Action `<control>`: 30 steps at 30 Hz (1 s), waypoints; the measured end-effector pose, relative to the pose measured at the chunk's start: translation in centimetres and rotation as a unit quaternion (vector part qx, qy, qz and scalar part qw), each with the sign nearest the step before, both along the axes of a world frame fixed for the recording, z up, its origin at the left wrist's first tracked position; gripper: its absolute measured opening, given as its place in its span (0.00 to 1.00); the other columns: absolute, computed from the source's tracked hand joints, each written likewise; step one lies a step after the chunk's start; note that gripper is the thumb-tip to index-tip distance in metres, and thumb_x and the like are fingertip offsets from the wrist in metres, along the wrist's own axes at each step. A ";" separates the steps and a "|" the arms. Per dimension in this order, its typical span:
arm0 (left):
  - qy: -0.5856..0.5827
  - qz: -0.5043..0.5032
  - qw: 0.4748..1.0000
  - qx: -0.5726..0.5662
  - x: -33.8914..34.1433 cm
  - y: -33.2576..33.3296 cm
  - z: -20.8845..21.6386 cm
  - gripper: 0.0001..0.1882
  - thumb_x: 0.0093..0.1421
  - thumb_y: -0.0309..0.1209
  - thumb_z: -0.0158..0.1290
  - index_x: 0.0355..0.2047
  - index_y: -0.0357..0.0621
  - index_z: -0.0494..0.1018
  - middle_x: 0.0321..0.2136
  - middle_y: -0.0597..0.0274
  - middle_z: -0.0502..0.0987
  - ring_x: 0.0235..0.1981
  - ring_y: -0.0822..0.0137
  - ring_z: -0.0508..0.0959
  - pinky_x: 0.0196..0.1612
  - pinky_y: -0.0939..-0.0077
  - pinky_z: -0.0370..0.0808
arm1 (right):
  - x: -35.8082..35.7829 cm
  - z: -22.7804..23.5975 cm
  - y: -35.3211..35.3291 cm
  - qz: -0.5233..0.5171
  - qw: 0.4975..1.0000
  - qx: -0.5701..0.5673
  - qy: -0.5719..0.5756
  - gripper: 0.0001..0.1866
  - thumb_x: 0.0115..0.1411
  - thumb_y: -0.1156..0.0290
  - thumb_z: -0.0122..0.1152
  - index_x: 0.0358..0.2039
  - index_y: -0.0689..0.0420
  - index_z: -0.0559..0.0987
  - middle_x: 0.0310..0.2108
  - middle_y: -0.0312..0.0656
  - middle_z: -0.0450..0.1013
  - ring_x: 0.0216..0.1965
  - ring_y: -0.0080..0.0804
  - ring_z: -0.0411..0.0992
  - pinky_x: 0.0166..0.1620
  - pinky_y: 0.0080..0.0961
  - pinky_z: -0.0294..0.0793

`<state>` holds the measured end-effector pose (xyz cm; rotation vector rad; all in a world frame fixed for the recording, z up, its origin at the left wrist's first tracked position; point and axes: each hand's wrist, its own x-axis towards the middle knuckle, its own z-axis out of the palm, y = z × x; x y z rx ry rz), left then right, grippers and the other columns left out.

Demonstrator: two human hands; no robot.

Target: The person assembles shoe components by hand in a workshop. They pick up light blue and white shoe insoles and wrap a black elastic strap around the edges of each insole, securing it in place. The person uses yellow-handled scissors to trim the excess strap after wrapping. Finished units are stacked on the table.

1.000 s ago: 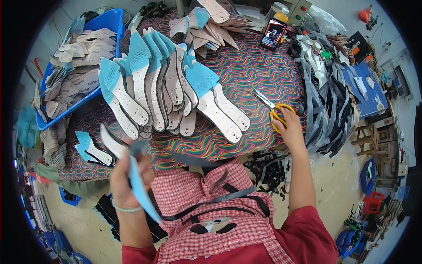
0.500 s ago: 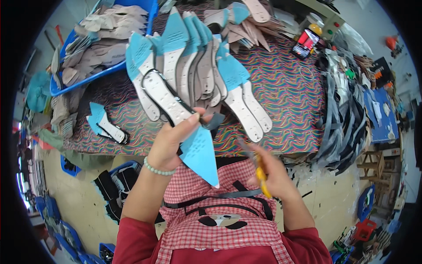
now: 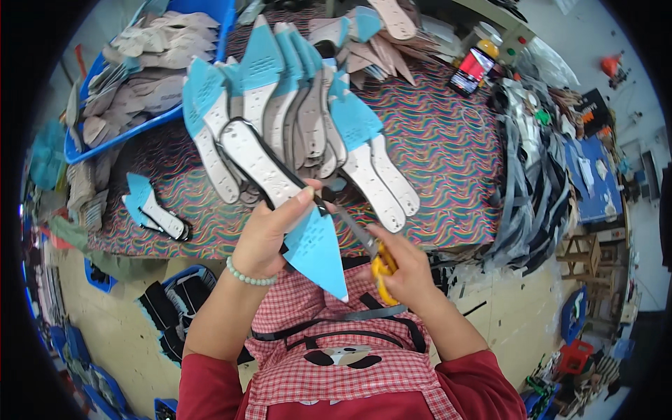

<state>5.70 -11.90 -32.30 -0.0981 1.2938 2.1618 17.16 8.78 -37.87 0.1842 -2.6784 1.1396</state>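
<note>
My left hand [image 3: 280, 224] grips a pointed shoe insole [image 3: 260, 158] with a white heel part, a blue toe and a dark strip along its edge. Its blue tip points down toward my apron. In my right hand [image 3: 404, 269] is a pair of scissors with yellow handles [image 3: 383, 269]. Their blades reach to the edge of the insole, by my left fingertips. Whether the blades touch the dark strip cannot be made out. Behind, on the patterned table cloth [image 3: 448, 189], lies an overlapping row of similar blue and white insoles [image 3: 262, 66].
A blue bin [image 3: 157, 115] full of beige pieces is at the far left. A small insole bundle [image 3: 155, 208] lies on the left of the table. A phone [image 3: 472, 71] stands by a bottle [image 3: 490, 45] at the far right, and grey and black strips [image 3: 528, 189] hang over the right edge.
My right hand has brought the scissors left and up to the insole. A loose dark strip end seen beside my left fingers before no longer shows there. The view has shifted slightly.
</note>
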 end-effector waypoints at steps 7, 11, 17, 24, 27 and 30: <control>0.213 0.004 0.962 -0.173 1.3 1.2 0.1 0.15 0.66 0.37 0.45 0.37 0.36 0.74 0.26 0.62 0.74 0.28 0.71 0.75 0.33 0.78 0.72 | 0.3 -1.3 11.1 -0.223 0.947 0.230 0.014 0.26 0.54 0.71 0.60 0.54 0.59 0.68 0.44 0.50 0.69 0.44 0.46 0.70 0.47 0.36 0.69; 0.357 -0.057 0.918 -0.166 3.1 2.5 -0.5 0.10 0.64 0.29 0.48 0.39 0.35 0.74 0.32 0.62 0.76 0.30 0.71 0.75 0.36 0.79 0.72 | -1.2 3.0 4.6 -0.048 0.998 -0.038 0.021 0.11 0.59 0.71 0.54 0.42 0.60 0.75 0.35 0.48 0.71 0.38 0.44 0.71 0.43 0.38 0.69; 0.272 0.119 0.952 0.078 5.1 2.7 2.5 0.17 0.64 0.38 0.48 0.48 0.41 0.68 0.37 0.58 0.70 0.34 0.65 0.72 0.40 0.73 0.69 | -1.7 1.1 -2.6 0.022 0.999 -0.018 0.044 0.11 0.59 0.65 0.56 0.27 0.59 0.72 0.25 0.44 0.68 0.27 0.44 0.71 0.28 0.33 0.70; 0.348 0.159 0.922 0.058 4.8 -0.7 2.5 0.31 0.61 0.58 0.43 0.47 0.41 0.63 0.26 0.61 0.66 0.21 0.67 0.68 0.28 0.70 0.71 | -0.2 -2.0 -8.1 0.088 0.851 -0.449 -0.257 0.12 0.65 0.63 0.51 0.30 0.60 0.73 0.23 0.31 0.69 0.25 0.24 0.70 0.27 0.24 0.68; 0.175 -0.146 0.965 0.129 4.8 -3.4 5.3 0.36 0.53 0.49 0.59 0.54 0.38 0.63 0.24 0.54 0.75 0.26 0.58 0.77 0.32 0.65 0.76 | 2.4 -3.1 -8.6 0.315 0.603 -0.530 -0.506 0.13 0.67 0.66 0.46 0.37 0.61 0.77 0.32 0.33 0.74 0.34 0.19 0.69 0.41 0.21 0.70; 0.332 -0.347 0.876 0.038 6.3 -5.2 5.6 0.21 0.53 0.40 0.58 0.43 0.40 0.75 0.25 0.55 0.77 0.25 0.59 0.77 0.31 0.68 0.76 | 3.0 -1.5 -8.8 0.279 0.839 -0.384 -0.265 0.13 0.64 0.66 0.50 0.40 0.61 0.77 0.35 0.38 0.76 0.38 0.27 0.72 0.46 0.26 0.70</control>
